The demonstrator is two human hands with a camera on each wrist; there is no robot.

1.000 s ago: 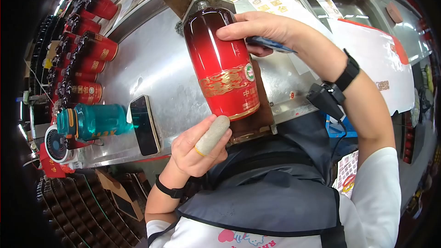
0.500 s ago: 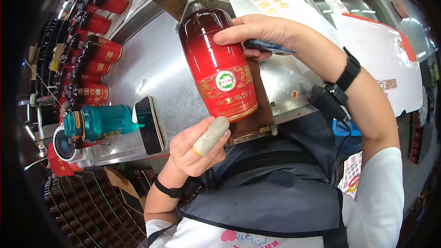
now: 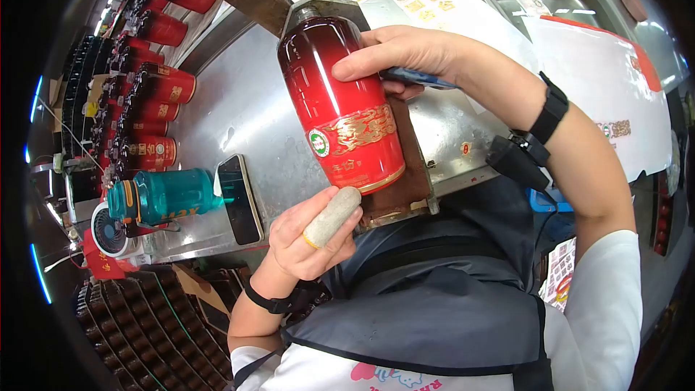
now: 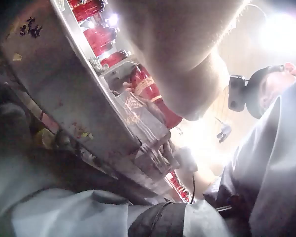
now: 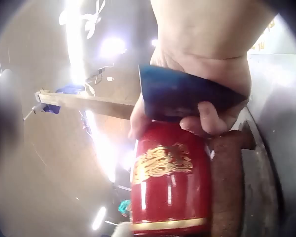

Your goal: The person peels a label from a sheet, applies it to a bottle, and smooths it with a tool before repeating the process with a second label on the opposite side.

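On the brown wooden cradle [image 3: 405,188] in front of you, the glossy red bottle [image 3: 340,101] with its gold dragon band lay on its side, neck pointing away from you. Your right hand [image 3: 405,54] rested its fingers across the bottle's upper body while pinching a flat dark blue card [image 3: 416,78] between thumb and fingers. Your left hand [image 3: 308,239] was curled into a loose fist holding nothing, its one digit in a grey fabric sleeve [image 3: 333,216] pointing at the bottle's base; whether it touched I could not tell. The cradle sat on the stainless-steel bench [image 3: 246,101], with a black smartphone [image 3: 239,199] and a teal water bottle [image 3: 170,195] to your left, and rows of red bottles [image 3: 152,112] beyond.
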